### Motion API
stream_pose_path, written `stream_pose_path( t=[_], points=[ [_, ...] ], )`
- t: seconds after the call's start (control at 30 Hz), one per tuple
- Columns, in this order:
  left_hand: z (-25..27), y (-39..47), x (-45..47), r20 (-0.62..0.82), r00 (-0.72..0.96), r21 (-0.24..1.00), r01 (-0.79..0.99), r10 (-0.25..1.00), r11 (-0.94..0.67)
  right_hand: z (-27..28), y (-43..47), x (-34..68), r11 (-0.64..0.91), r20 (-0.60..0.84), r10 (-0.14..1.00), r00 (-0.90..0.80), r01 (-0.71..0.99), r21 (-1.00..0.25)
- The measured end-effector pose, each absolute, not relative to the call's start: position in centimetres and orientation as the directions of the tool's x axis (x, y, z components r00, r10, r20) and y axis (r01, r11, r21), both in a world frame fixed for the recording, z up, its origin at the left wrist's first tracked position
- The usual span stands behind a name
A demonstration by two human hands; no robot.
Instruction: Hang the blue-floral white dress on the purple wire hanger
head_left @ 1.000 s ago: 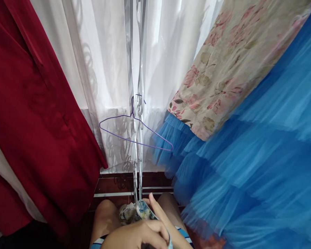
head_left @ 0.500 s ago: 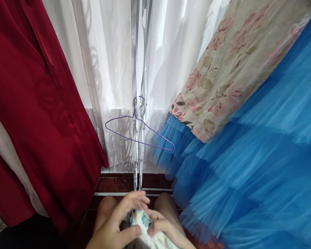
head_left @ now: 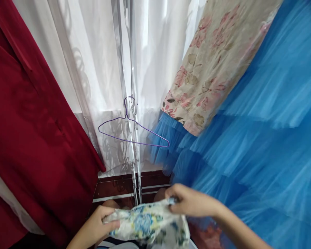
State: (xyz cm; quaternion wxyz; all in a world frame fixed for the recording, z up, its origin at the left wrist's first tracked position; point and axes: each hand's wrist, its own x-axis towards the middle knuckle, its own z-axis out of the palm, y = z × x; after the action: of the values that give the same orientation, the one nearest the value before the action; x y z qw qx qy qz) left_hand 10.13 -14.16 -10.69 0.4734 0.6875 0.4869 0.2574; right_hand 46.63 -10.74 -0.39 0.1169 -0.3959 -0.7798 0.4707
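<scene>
A white cloth garment with blue and yellow flower print (head_left: 143,221) is stretched between my hands, low in the view above my lap; its exact kind I cannot tell. My left hand (head_left: 100,223) pinches its left end between thumb and fingers. At the upper right corner, my right hand (head_left: 186,200) grips the cloth, and a small dark patch shows by the fingers. The cloth's lower right part is blurred. Beyond the hands, an unused purple wire hanger (head_left: 133,141) hangs on a white metal rack (head_left: 131,83).
A long red garment (head_left: 46,131) hangs on the left. To the right hang a beige floral garment (head_left: 197,86) and a layered blue tulle skirt (head_left: 261,138). White curtains (head_left: 93,62) cover the back, above a dark red tiled floor (head_left: 114,185).
My hands have moved apart, spreading the bunched floral cloth sideways; the right hand went right and up, the left hand left. The view has shifted slightly.
</scene>
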Motion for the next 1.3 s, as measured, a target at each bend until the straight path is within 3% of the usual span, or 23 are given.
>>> stream_pose_path(
  t=[0.13,0.3,0.5,0.63,0.8,0.93,1.1,1.3],
  points=[
    [-7.5,-12.4,10.8,0.096,0.315,0.821,0.511,0.944,-0.254,5.0,-5.9,51.1,0.315,-0.025,0.819,-0.574,0.485,-0.816],
    [-4.7,-11.8,12.9,0.321,0.277,0.787,0.454,0.906,-0.418,9.3,1.3,50.4,0.357,0.182,0.885,-0.428,0.374,-0.856],
    [-3.3,-11.5,10.7,0.427,0.047,0.855,0.303,0.903,-0.420,11.3,6.2,43.5,0.429,0.303,0.828,-0.473,0.185,-0.884],
    [-4.0,-9.7,7.5,0.444,0.079,0.763,0.489,0.893,-0.423,10.4,5.8,41.9,0.455,0.361,0.829,-0.427,0.140,-0.879],
    [-5.1,-4.2,3.2,0.375,0.269,0.457,0.778,0.887,-0.430,10.8,4.7,43.2,0.389,0.280,0.843,-0.460,0.162,-0.907],
    [-3.1,1.7,0.8,0.338,0.196,0.443,0.830,0.921,-0.339,11.9,4.8,43.2,0.378,0.266,0.834,-0.484,0.149,-0.914],
    [1.9,7.6,1.0,0.423,0.101,0.457,0.834,0.901,-0.308,12.5,4.7,43.1,0.338,0.240,0.838,-0.489,0.120,-0.934],
    [6.9,7.8,5.2,0.600,0.137,0.450,0.756,0.788,-0.474,12.2,5.4,43.0,0.174,0.133,0.860,-0.493,0.038,-0.984]
  ],
)
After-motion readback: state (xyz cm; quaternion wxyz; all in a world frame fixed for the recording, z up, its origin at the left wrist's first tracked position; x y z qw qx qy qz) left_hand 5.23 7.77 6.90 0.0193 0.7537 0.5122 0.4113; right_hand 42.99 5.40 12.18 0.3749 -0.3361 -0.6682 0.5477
